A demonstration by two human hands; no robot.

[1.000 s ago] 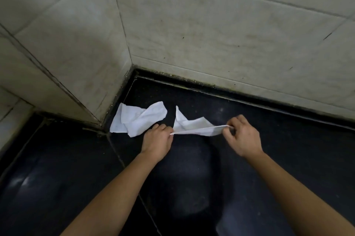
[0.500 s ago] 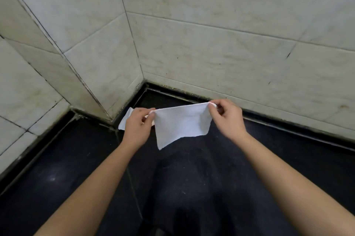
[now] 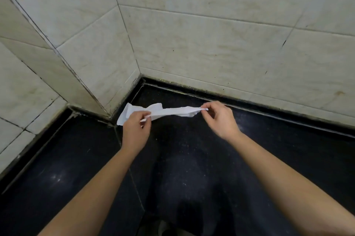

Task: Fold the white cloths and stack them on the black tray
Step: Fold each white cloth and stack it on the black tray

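Two white cloths: the stretched cloth (image 3: 176,111) spans left hand (image 3: 135,130) and right hand (image 3: 219,120), each pinching an end; the second cloth (image 3: 127,113) lies by the wall corner (image 3: 139,70).

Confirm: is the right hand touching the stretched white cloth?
Touching. The head view shows the right hand pinching the right end of the stretched white cloth between thumb and forefinger, with no gap visible.

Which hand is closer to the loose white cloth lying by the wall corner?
Left. The left hand is just in front of the loose cloth, overlapping it in view; the right hand is off to its right, pinching the far end of the stretched cloth.
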